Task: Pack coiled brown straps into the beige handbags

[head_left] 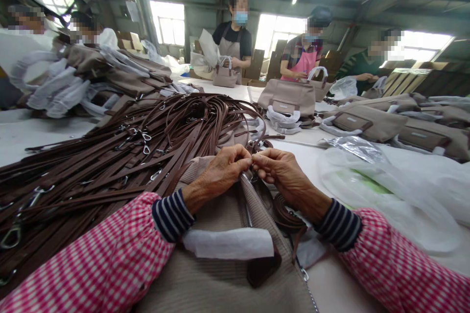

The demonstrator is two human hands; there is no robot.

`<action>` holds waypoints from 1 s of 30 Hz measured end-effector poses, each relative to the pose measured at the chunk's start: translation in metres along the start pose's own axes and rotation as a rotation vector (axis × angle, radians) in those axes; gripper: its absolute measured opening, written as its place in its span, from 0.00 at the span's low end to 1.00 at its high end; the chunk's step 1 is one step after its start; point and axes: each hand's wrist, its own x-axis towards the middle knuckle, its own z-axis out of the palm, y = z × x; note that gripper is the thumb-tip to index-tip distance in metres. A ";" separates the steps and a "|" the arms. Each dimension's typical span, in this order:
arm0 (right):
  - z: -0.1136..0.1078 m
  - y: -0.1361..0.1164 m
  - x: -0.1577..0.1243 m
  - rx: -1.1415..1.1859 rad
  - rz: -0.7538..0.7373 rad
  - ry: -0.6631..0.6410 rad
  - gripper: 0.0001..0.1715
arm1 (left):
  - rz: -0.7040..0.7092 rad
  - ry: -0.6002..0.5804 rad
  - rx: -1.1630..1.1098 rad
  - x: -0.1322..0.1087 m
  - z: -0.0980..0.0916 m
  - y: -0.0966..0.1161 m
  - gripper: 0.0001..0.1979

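- Left hand (220, 172): thumb and fingers drawn together. Grip closed, fingertips touching those of the right hand above the head of the zip (248, 187).
- Right hand (282, 172): thumb and fingers likewise together. Grip closed at the same point. Whatever the two hands pinch is too small to make out.
- Main item: a ribbed taupe bag (205, 279) lies on the bench (47, 129) directly below the forearms, with the zip running from it up to the hands.
- On and beside the bag: a sheet of white paper (227, 243) lies across it, and a coiled brown strap (288, 212) sits just right of the zip.
- Left of the hands: a large heap of brown straps (110, 166) with metal clips (146, 137) covers much of the bench and touches the left forearm's sleeve (110, 249).
- Right of the hands: a clear plastic bag (385, 190) lies loose on the bench.
- Progress: the heap remains large and unsorted. A row of taupe bags (367, 122) lies farther along the bench with white wrapping beside them. Whether straps are fitted to these bags cannot be confirmed.
- Nearby: a co-worker in a grey apron (230, 49) stands across the bench with a small taupe bag (224, 76). A second co-worker in a pink apron (303, 63) stands to that person's right.
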 end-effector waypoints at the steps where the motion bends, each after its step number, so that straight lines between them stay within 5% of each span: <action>1: -0.001 0.001 0.001 0.029 0.020 -0.005 0.20 | 0.001 -0.007 0.006 0.000 0.000 0.000 0.08; 9: 0.002 0.005 -0.001 0.031 -0.034 0.034 0.22 | -0.011 -0.027 0.062 -0.002 -0.001 0.003 0.10; 16: 0.009 0.010 0.001 0.166 -0.055 -0.030 0.25 | -0.100 -0.035 -0.258 -0.002 0.003 -0.008 0.13; 20: 0.010 0.013 0.004 0.193 -0.042 -0.042 0.26 | -0.112 -0.015 -0.260 0.001 0.003 -0.010 0.14; 26: -0.032 -0.019 -0.019 -0.251 -0.153 -0.044 0.17 | 0.081 -0.038 0.239 -0.008 -0.005 0.018 0.07; 30: -0.077 -0.043 -0.064 -0.571 -0.131 -0.170 0.09 | 0.406 -0.335 0.719 -0.025 -0.012 0.043 0.14</action>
